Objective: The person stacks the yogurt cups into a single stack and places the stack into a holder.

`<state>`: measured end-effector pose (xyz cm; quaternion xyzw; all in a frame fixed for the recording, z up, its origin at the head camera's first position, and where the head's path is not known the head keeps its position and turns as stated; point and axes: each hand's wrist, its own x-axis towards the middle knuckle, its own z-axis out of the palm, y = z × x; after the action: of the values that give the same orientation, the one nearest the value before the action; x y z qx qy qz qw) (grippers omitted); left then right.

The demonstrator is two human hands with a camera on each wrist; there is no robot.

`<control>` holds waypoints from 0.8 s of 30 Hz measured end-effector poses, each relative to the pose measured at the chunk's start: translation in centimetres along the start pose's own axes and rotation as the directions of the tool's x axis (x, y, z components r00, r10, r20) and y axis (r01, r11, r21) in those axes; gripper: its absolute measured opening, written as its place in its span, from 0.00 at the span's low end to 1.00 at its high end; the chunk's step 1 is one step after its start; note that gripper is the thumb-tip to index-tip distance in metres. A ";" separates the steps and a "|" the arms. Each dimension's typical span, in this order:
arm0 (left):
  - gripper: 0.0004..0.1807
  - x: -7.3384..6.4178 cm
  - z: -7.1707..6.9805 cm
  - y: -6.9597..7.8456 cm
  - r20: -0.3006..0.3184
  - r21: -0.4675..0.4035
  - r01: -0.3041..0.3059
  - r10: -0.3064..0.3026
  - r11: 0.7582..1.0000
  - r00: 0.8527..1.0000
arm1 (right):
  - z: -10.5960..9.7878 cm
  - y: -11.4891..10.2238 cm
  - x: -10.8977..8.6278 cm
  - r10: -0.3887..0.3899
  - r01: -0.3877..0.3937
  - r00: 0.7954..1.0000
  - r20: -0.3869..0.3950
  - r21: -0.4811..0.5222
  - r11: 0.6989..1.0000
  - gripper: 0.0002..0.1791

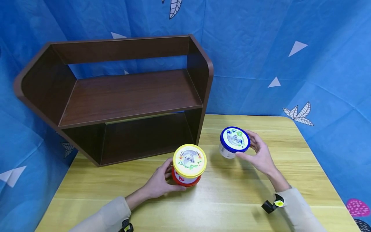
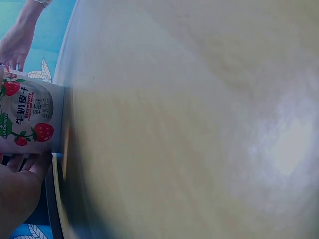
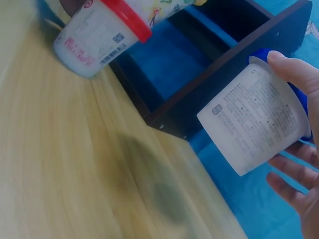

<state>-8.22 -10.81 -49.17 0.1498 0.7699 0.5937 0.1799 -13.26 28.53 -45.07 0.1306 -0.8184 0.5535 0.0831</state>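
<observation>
My left hand [image 1: 158, 181] grips a white tub with a red lid [image 1: 185, 182], strawberries printed on its side [image 2: 30, 117] in the left wrist view. A tub with a yellow lid [image 1: 189, 161] stands stacked on that red lid and hides most of the lower tub from above. To the right, my right hand [image 1: 260, 156] holds a white tub with a blue lid [image 1: 235, 139], thumb and fingers around its lid edge. In the right wrist view this tub [image 3: 254, 114] is up off the table, its shadow lying below on the wood.
A dark brown two-tier shelf [image 1: 133, 96] stands at the back left, its front right corner just behind the stacked tubs. Everything rests on a light wooden table [image 1: 232, 206]. A blue patterned cloth [image 1: 255, 48] hangs behind and at the sides.
</observation>
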 end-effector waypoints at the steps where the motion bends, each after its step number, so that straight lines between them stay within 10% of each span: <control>1: 0.54 0.0 0.0 0.0 -0.001 0.001 0.001 -0.001 1.000 1.000 | 0.0 -0.1 0.0 -0.004 0.004 1.000 0.000 0.001 1.000 0.46; 24: 0.53 0.0 0.1 -0.1 -0.002 0.001 -0.003 0.003 1.000 1.000 | 0.5 -4.4 0.4 -0.167 0.163 0.986 0.002 0.193 0.968 0.48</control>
<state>-8.18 -10.76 -49.30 0.1505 0.7701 0.5937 0.1783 -12.31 26.47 -41.25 0.2107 -0.7483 0.6196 0.1083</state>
